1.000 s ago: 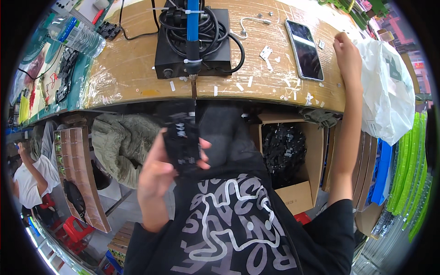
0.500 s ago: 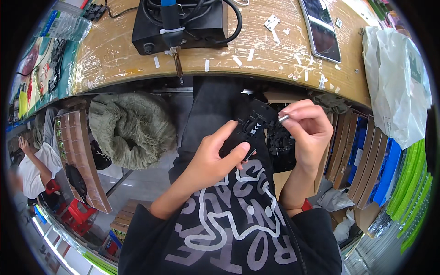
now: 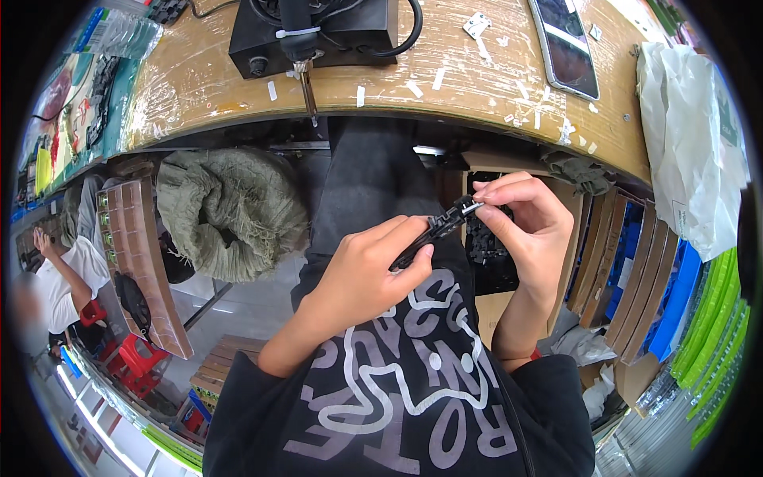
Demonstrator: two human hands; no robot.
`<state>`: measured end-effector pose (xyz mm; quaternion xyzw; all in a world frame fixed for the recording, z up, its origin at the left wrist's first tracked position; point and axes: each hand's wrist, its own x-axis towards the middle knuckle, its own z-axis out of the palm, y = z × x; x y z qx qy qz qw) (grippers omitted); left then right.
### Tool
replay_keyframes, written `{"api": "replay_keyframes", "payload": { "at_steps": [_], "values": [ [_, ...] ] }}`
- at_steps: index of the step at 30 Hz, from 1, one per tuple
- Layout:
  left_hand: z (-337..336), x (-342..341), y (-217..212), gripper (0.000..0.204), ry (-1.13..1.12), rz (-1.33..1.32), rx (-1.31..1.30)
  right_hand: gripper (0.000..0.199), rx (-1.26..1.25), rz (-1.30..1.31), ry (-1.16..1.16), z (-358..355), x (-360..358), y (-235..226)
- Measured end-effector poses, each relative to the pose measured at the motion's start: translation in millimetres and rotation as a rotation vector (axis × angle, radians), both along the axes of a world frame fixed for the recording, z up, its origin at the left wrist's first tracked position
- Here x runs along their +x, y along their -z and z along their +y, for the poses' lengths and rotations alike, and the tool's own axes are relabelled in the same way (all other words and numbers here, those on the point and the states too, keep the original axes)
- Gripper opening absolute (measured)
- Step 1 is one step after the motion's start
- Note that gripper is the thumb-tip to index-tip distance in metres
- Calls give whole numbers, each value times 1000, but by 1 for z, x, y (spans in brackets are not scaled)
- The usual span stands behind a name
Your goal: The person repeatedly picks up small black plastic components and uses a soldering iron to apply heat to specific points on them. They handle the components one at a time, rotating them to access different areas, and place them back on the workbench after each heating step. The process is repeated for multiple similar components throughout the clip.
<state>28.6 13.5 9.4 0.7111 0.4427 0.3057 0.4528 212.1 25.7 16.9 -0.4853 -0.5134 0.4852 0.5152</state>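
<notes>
My left hand (image 3: 367, 269) is closed on a flat black plastic part (image 3: 450, 221), held tilted in front of my chest with its thin edge toward me. At the far right end of that part, my right hand (image 3: 528, 230) pinches a small silver metal piece (image 3: 476, 208) between thumb and fingers. The silver piece sits against or very close to the black part's end; whether it is inserted cannot be made out. Behind my right fingers, a cardboard box (image 3: 502, 312) holds many small black parts.
Ahead lies the wooden workbench (image 3: 199, 111) with a soldering iron (image 3: 308, 91), its black station (image 3: 350, 57), a phone (image 3: 568, 56) and paper scraps. A white bag (image 3: 687, 143) hangs at the right beside stacked cardboard trays (image 3: 616, 278). A green sack (image 3: 230, 215) stands left; another person sits far left.
My left hand has turned the black part from its broad face to its edge. My right hand has brought the silver piece against the part's end.
</notes>
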Motion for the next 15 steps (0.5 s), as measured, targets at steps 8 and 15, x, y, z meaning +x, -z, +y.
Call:
{"api": "replay_keyframes", "payload": {
  "at_steps": [8,15],
  "values": [
    [3,-4,4,22,44,65,59,14,20,-77,-6,-1,-1,5],
    [7,-5,-1,22,77,101,-38,15,58,-13,27,-3,-3,12]
  ]
}}
